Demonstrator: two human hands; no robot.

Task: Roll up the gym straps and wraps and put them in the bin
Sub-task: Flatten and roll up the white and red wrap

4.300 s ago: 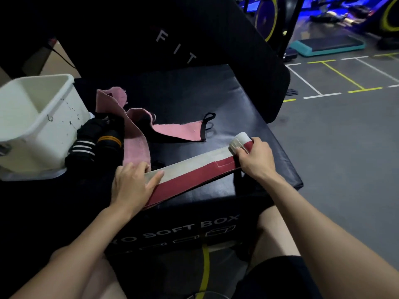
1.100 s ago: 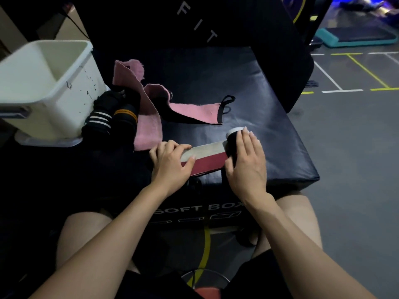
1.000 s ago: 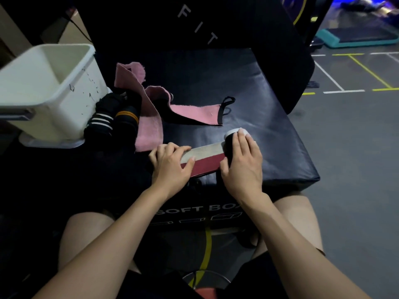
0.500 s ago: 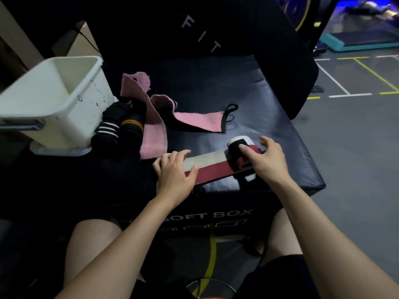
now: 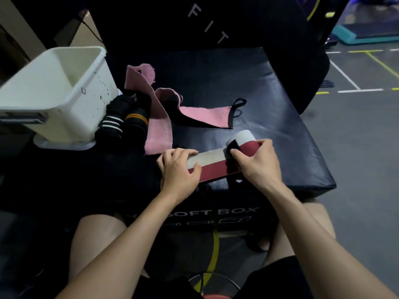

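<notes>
A white-and-red wrap point(image 5: 212, 162) lies along the front of the black soft box point(image 5: 269, 100), its right end wound into a roll point(image 5: 243, 141). My right hand point(image 5: 258, 164) grips that roll, fingers curled over it. My left hand point(image 5: 179, 170) holds down the flat tail, thumb on the red half. A pink wrap point(image 5: 159, 117) with a black loop lies unrolled behind. Two black rolled wraps point(image 5: 123, 120) sit beside the white bin point(image 5: 71, 108), which stands at the left.
An upright black pad with white letters point(image 5: 207, 24) stands behind the box. The grey gym floor point(image 5: 356, 147) with painted lines drops off to the right. My bare knees are under the box's front edge.
The roll has grown and moved left along the wrap, leaving a shorter flat tail. My right hand went from a flat palm over the roll to gripping it. My left hand stayed.
</notes>
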